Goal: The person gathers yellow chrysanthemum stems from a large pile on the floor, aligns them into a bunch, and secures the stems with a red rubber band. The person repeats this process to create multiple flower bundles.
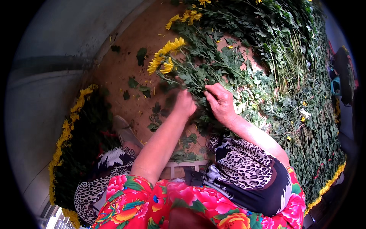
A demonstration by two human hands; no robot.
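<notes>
A bunch of yellow chrysanthemums lies before me, its flower heads pointing to the upper left and its leafy stems running right. My left hand, slightly blurred, is curled around the bunch from below; leaves hide most of its fingers. Close on its right, my right hand pinches a leafy stem between thumb and bent forefinger. Cut stems and leaves spread beneath and beyond both hands.
A big heap of chrysanthemum stems fills the right side. Bundles edged with yellow blooms stand at the left. Loose leaves and petals litter the brown floor. A pale wall rises at left; a white flower lies on the heap.
</notes>
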